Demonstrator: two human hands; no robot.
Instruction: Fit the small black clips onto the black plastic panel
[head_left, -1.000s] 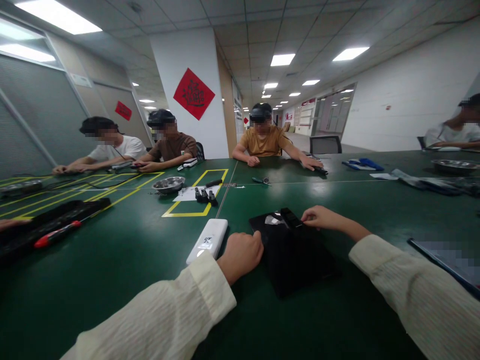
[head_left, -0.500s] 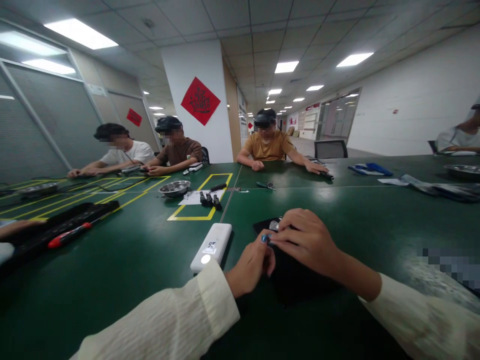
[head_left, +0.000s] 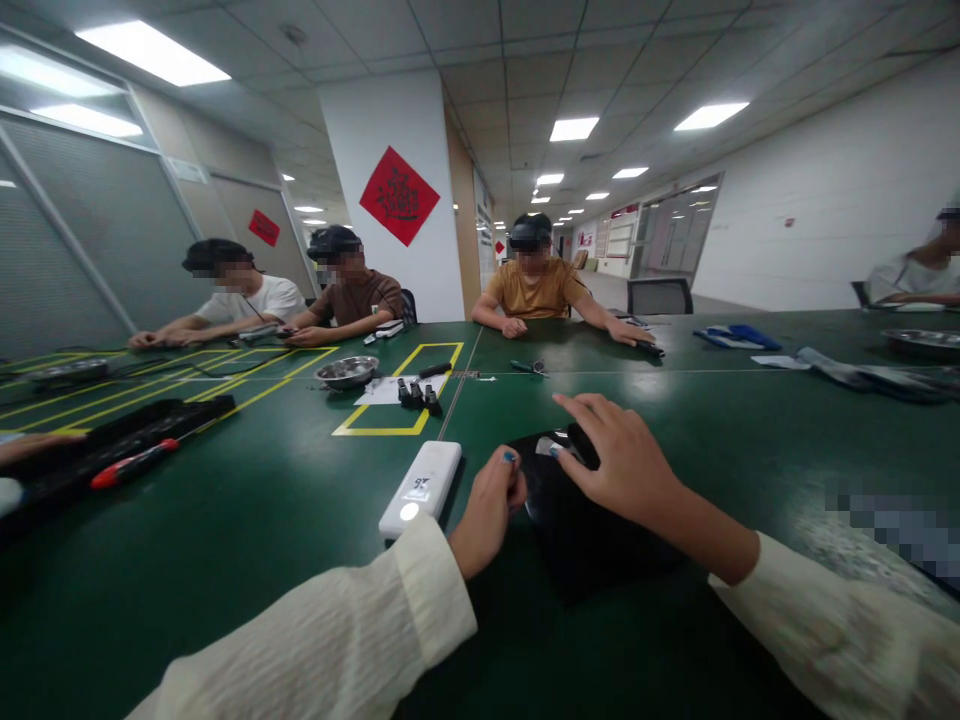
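Head view: on the glossy green worktop [head_left: 285, 500], over the flat black mat-like sheet [head_left: 596, 560], the right hand [head_left: 626, 450] has just left the left hand [head_left: 489, 508], fingers spread; two-handed fiddling looks paused. Left fingers bunched together, small shiny blue spot [head_left: 509, 457] there, can't tell what.

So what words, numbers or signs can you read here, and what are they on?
White device: two blurred digits, possibly "26" or, other way up, "92".
Large red diamond on the pillar: black characters, too blurred to read.
Smaller red sheet: too blurred.
Distant wall panels: too small.
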